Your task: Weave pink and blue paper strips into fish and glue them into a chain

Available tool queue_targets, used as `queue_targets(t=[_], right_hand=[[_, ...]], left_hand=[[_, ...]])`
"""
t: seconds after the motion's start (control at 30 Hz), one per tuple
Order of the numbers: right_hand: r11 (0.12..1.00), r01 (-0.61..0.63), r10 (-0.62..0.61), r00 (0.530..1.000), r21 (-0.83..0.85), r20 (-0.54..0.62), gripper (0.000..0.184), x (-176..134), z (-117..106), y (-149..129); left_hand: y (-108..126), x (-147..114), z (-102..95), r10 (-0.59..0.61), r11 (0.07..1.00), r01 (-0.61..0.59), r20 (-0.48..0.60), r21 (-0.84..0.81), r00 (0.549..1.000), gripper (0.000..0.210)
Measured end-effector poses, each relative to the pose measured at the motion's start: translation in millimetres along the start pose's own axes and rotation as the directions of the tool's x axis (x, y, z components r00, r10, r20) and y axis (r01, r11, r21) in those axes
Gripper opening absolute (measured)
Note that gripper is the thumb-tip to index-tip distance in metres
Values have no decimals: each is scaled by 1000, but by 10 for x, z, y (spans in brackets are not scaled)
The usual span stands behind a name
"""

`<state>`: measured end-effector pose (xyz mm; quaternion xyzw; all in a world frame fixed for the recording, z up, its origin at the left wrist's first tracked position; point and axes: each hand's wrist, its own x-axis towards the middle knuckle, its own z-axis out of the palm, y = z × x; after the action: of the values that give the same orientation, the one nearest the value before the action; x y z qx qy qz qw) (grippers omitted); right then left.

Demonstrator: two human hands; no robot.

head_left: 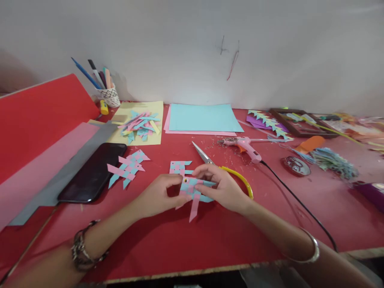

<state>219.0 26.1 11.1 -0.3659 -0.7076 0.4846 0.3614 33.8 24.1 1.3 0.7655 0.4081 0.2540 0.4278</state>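
Note:
Between my two hands is a woven paper fish (192, 189) of pink and light blue strips, with a dark eye spot near its upper left. My left hand (160, 196) pinches its left edge between thumb and fingers. On its right side, the thumb and fingers of my right hand (223, 186) are closed on it. Just behind lies another woven paper fish (178, 166), partly hidden by the held one. Further left, beside the phone, more woven paper fish (130, 168) overlap. Scissors (204, 153) with yellow handles lie behind my right hand, which covers part of them.
A black phone (93, 172) lies at left. Cut paper strips (141, 125) are heaped on a yellow sheet (154, 110). Blue paper (205, 118) lies at the back. A pink glue gun (246, 146) trails its cord rightward, near a small dish (296, 166) and paper fringe (333, 162).

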Motion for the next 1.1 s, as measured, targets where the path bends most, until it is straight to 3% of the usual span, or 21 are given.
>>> queue_targets(t=[0.07, 0.17, 0.27, 0.33, 0.4, 0.5, 0.57, 0.63, 0.7, 0.77, 0.97, 1.1], right_hand=[[1000, 6, -6, 1000, 13, 4, 16, -9, 30, 7], [1000, 14, -14, 1000, 22, 0, 17, 13, 4, 29], [988, 32, -61, 979, -153, -194, 13, 87, -224, 89], [937, -22, -128, 907, -348, -401, 9, 137, -497, 164], [827, -181, -172, 820, -532, -546, 10, 154, -809, 261], [523, -472, -211, 735, -710, -644, 19, 115, -1185, 411], [401, -551, -177, 737, -731, -653, 22, 78, -1310, 488], [351, -562, -90, 776, -749, -624, 24, 62, -1344, 540], [349, -550, -24, 804, -759, -594, 26, 67, -1328, 573], [364, -552, -14, 802, -750, -597, 23, 81, -1307, 591], [424, -601, -92, 715, -677, -693, 19, 92, -1336, 548], [611, -527, -146, 659, -591, -738, 16, 125, -1267, 460]], left_hand=[[-1, -5, 23, -19, 999, 20, 30, -28, 999, 24], [9, 6, 16, -91, 995, 90, -17, -44, 996, 25], [18, 29, -45, -194, 978, 181, -120, -108, 974, 28], [10, 43, -98, -238, 961, 202, -190, -189, 953, 25], [-14, 54, -141, -257, 942, 179, -267, -284, 929, 23], [-69, 68, -170, -264, 893, 121, -286, -433, 921, 32], [-104, 76, -172, -232, 864, 80, -253, -497, 939, 39], [-128, 81, -170, -212, 854, 59, -241, -518, 947, 39], [-141, 82, -170, -227, 852, 68, -250, -518, 941, 35], [-149, 81, -173, -269, 839, 102, -245, -534, 931, 32], [-166, 98, -174, -374, 715, 79, -284, -694, 883, 22], [-182, 118, -166, -475, 614, 64, -303, -787, 826, 28]])
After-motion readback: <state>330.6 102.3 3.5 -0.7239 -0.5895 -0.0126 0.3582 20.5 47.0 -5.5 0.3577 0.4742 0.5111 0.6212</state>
